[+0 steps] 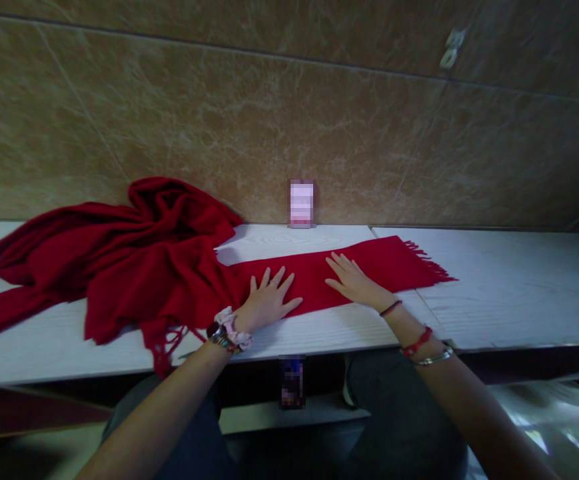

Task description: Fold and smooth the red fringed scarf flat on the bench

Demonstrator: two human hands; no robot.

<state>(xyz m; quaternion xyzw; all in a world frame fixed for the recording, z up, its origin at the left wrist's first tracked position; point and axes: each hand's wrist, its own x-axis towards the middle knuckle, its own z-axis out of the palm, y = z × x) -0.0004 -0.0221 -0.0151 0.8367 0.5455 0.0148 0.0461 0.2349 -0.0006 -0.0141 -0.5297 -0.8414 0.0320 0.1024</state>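
Note:
A red scarf point(379, 263) with a fringed end lies across the white wood-grain surface. Its right part is a flat, narrow strip, while the left part is heaped in loose folds against the wall. My left hand point(268, 301) rests on the flat strip close to the heap, fingers spread. Farther right, my right hand point(353, 280) lies on the same strip with its fingers stretched out. Neither hand grips the cloth. The fringe at the right end points away from my right hand, and more fringe hangs over the front edge beside my left wrist.
A brown marbled tile wall point(249, 127) rises behind the white surface point(509, 287). A small blurred-out rectangular object point(302, 203) leans at the wall's base. Another blurred-out patch shows below the front edge, between my legs. A white fixture sits high on the wall at right.

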